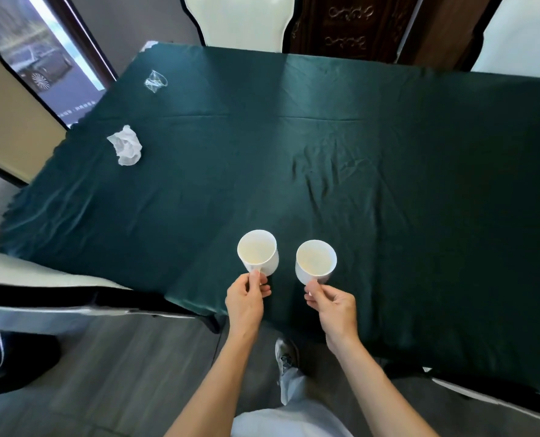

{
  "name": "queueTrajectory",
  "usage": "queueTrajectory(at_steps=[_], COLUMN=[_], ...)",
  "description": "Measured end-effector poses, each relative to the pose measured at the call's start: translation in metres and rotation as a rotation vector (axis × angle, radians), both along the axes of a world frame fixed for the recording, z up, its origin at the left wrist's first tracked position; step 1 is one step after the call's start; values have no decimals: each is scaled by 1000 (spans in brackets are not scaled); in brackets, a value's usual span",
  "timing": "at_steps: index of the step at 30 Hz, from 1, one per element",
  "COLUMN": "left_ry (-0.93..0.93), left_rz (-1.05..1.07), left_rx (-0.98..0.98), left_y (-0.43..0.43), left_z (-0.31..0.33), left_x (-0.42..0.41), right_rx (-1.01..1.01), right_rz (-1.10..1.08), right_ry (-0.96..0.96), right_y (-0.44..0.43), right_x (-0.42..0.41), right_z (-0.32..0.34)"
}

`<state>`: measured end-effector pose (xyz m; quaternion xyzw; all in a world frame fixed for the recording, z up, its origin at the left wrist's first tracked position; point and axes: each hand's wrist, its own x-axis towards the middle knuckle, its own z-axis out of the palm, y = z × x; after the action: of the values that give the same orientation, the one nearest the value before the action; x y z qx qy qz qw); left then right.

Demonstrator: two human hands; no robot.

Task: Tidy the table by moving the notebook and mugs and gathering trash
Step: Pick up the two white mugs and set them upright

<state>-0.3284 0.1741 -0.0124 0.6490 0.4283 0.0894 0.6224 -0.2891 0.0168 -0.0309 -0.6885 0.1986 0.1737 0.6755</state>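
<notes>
Handles are what I grip: my left hand (246,298) pinches the left mug (257,252) by its handle, and my right hand (333,305) pinches the right mug (315,261) likewise. Both white mugs tilt over the near edge of the green-clothed table (388,184). I should level them and keep them apart, I judge. Farther left lies a crumpled tissue (125,146), and beyond it a clear plastic wrapper (155,81). No notebook shows.

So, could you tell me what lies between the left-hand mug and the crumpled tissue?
Only bare green tablecloth separates the mug and the tissue, as the head view shows.
</notes>
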Motion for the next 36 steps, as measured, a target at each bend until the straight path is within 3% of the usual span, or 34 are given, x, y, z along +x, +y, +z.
queueTrajectory(at_steps=[9, 20, 29, 36], left_ry=[-260, -537, -609, -590], left_rz=[-3, 88, 266, 400], left_rx=[106, 293, 425, 510], left_y=[48, 138, 208, 260], left_z=[83, 203, 251, 266], left_x=[-63, -210, -309, -334], right_rx=[-64, 124, 189, 247], right_rz=[34, 126, 359, 480], right_ry=[-321, -638, -785, -825], right_y=[41, 133, 216, 279], right_x=[-50, -178, -247, -258], right_z=[90, 236, 285, 295])
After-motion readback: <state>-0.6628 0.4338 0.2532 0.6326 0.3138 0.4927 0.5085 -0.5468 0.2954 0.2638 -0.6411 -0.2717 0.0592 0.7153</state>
